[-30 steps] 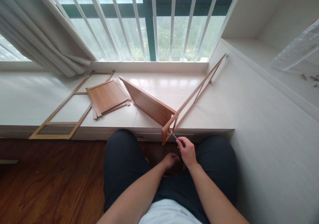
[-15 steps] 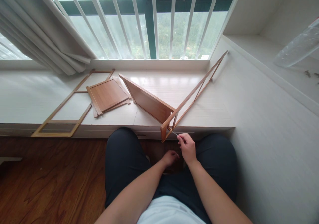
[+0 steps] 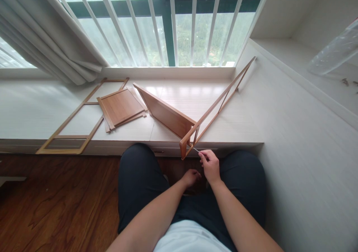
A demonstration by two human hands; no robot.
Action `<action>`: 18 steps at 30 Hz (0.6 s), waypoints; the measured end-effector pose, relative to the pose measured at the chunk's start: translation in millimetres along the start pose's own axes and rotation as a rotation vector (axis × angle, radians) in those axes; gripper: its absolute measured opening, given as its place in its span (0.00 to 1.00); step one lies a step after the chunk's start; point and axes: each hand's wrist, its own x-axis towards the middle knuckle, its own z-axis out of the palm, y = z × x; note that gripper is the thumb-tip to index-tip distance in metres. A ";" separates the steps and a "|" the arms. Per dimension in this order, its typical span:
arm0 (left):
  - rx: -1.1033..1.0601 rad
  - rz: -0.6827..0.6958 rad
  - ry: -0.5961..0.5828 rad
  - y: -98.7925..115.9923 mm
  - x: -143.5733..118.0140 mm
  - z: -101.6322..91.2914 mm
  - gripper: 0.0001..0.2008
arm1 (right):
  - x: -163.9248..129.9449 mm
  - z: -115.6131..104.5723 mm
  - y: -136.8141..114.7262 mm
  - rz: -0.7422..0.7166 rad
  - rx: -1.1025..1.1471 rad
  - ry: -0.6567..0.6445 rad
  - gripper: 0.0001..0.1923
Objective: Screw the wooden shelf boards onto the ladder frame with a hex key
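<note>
My right hand (image 3: 210,165) pinches a thin metal tool (image 3: 196,150) whose tip meets the near end of a long wooden frame (image 3: 215,104). That frame leans from the ledge's front edge up to the white side wall. A brown wooden panel (image 3: 165,114) stands on edge against the frame's near corner. My left hand (image 3: 191,177) hangs lower, between my knees, fingers curled; what it holds, if anything, is hidden.
A second wooden frame (image 3: 75,117) lies flat on the white window ledge (image 3: 33,110), with a smaller wooden panel (image 3: 121,107) stacked on it. A curtain (image 3: 44,31) hangs at the left. A clear plastic bag (image 3: 335,50) and small screws (image 3: 349,82) rest on the right shelf.
The view shifted slightly; my right hand with the tool rose a little toward the frame's near end. My left hand stayed put.
</note>
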 end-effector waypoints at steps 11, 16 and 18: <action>0.009 -0.008 0.009 1.3 -1.2 -0.1 0.10 | 2.4 -0.3 -1.3 -0.135 -0.096 0.021 0.13; 0.002 -0.009 0.010 0.0 -0.7 0.2 0.11 | 2.1 0.0 0.4 -0.144 -0.133 0.015 0.14; 0.000 -0.011 0.007 -0.2 -0.6 0.3 0.12 | 2.1 -0.7 0.6 -0.156 -0.152 0.018 0.14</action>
